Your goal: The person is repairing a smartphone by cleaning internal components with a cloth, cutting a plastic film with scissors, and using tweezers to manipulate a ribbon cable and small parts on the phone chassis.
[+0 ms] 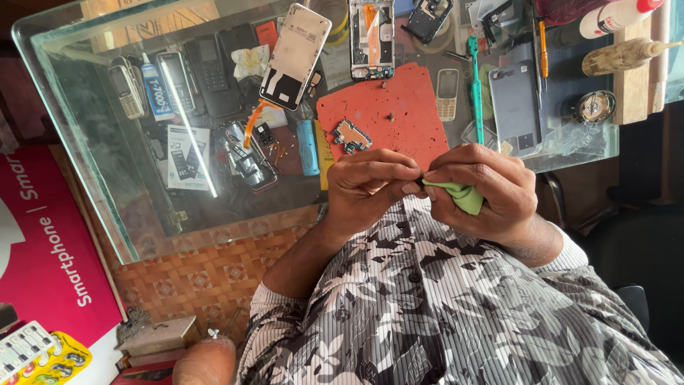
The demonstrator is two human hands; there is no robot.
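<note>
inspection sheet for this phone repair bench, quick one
surface: glass table, red mat on it
job's things: green cloth pinched between both hands; whatever it wipes is hidden
clutter: white phone back, opened phone frame, small circuit board, teal toothbrush, keypad phones under the glass
grippers: left hand and right hand meet at the fingertips over the table edge
cables: orange flex ribbon
surroundings: pink poster, patterned floor

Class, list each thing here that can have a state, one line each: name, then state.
Left hand: pinching a small part, too small to identify.
Right hand: gripping the crumpled green cloth.
White phone back cover: removed, lying on glass.
Silver phone frame: opened, insides exposed.
</note>
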